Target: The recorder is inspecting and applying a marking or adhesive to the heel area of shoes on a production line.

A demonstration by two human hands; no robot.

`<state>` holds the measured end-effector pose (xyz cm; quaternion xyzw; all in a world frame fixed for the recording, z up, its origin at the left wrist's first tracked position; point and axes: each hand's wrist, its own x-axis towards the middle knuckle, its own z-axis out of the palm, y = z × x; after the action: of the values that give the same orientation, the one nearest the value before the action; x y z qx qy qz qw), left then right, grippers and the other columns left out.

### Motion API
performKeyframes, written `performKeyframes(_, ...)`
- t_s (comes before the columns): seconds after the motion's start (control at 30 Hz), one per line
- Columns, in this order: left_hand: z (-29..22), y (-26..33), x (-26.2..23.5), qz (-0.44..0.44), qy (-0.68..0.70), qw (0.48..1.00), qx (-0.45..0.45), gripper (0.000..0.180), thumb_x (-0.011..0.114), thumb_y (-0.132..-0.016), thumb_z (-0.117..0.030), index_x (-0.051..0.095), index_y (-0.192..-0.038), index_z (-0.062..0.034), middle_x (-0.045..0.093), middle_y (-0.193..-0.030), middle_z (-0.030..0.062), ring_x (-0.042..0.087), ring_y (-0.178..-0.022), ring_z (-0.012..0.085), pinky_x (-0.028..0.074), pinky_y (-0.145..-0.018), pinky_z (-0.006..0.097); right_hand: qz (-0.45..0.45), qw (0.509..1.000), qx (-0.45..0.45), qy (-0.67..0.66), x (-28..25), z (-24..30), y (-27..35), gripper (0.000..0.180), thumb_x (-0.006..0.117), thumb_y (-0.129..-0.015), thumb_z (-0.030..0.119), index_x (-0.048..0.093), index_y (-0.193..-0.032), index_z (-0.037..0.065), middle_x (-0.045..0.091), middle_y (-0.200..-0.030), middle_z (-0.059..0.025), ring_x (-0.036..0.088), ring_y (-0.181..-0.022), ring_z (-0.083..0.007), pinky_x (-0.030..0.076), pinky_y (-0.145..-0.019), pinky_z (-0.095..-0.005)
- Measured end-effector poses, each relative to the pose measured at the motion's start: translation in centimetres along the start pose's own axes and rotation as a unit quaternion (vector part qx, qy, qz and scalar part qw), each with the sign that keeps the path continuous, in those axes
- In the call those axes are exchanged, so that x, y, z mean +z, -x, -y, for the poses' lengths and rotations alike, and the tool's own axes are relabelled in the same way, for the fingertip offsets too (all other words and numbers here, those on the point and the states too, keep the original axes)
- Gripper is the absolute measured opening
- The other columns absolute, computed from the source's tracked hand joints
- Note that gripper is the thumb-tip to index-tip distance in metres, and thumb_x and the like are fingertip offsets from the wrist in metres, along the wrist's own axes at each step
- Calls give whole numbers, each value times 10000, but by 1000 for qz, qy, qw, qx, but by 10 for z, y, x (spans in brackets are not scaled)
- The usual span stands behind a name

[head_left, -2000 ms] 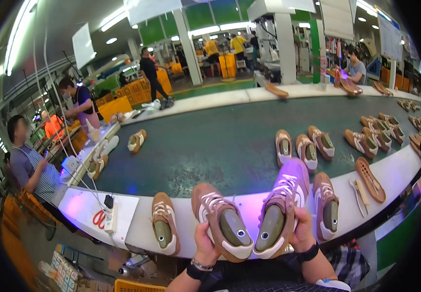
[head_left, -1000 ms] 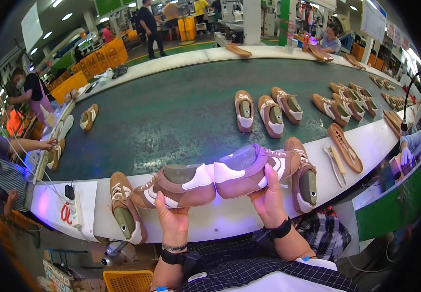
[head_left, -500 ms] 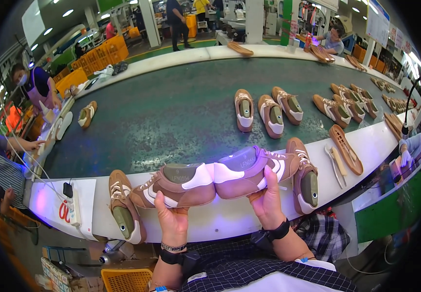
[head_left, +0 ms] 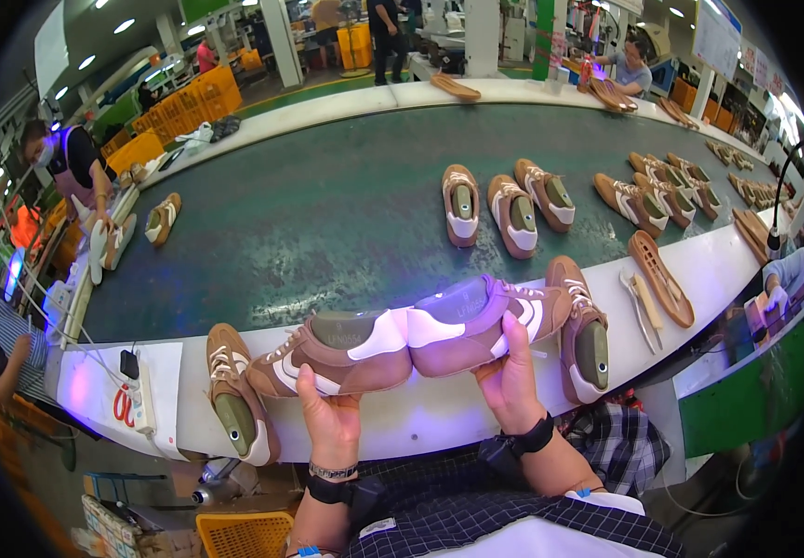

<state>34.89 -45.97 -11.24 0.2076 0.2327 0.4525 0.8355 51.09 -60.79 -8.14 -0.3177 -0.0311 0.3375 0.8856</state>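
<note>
Gripped in my left hand is a brown sneaker with a white heel patch, its toe pointing left. My right hand holds a second brown sneaker, toe to the right, under violet light. The two heels meet in the middle, above the white bench edge. Both shoes have green lasts inside. Thumbs rest on the near sides; the other fingers are largely hidden beneath the shoes. One more sneaker lies left of my left hand, and another lies just right of the right-hand shoe.
Several finished-looking sneakers stand on the green belt. At right on the bench lie a sole, pincers and a pale stick. Red scissors and a power strip lie left. Co-workers stand around the belt.
My hands and the two held sneakers stay nearly still. The sneakers on the belt have shifted slightly left and up in view. At far left, a co-worker's hands now reach shoe parts.
</note>
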Motion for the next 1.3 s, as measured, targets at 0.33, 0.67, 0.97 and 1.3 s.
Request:
performKeyframes(0.33,0,-1,2,-18,7,1000,-11,534,578,-924,-401,453,-1341,-92,562,-1296,60,577,-1160,228,541,-935,411,-10,999,26,16,-5,0,-6,492,582,-928,419,482,-1316,133,593,-1231,-38,605,-1086,-172,540,-850,-341)
performKeyframes(0.67,2,-3,-2,-18,8,999,-28,514,567,-930,-400,456,-1336,-105,537,-1320,64,550,-1191,239,516,-960,438,-26,999,26,19,-4,-1,-7,484,571,-931,426,490,-1306,131,595,-1223,-36,610,-1076,-171,541,-851,-336)
performKeyframes(0.97,5,-1,-1,-13,-22,1000,8,525,588,-912,-411,464,-1322,-107,572,-1281,62,586,-1147,237,542,-930,406,-7,1000,-8,-1,-9,-4,-7,471,597,-928,390,497,-1307,129,596,-1246,-29,587,-1135,-190,499,-944,-372)
performKeyframes(1.3,7,1,-1,18,-47,998,30,542,628,-895,-401,471,-1325,-111,579,-1274,50,585,-1144,216,534,-939,380,-6,998,-29,50,-16,6,-8,467,615,-920,372,497,-1296,121,604,-1216,-26,595,-1101,-178,497,-922,-371)
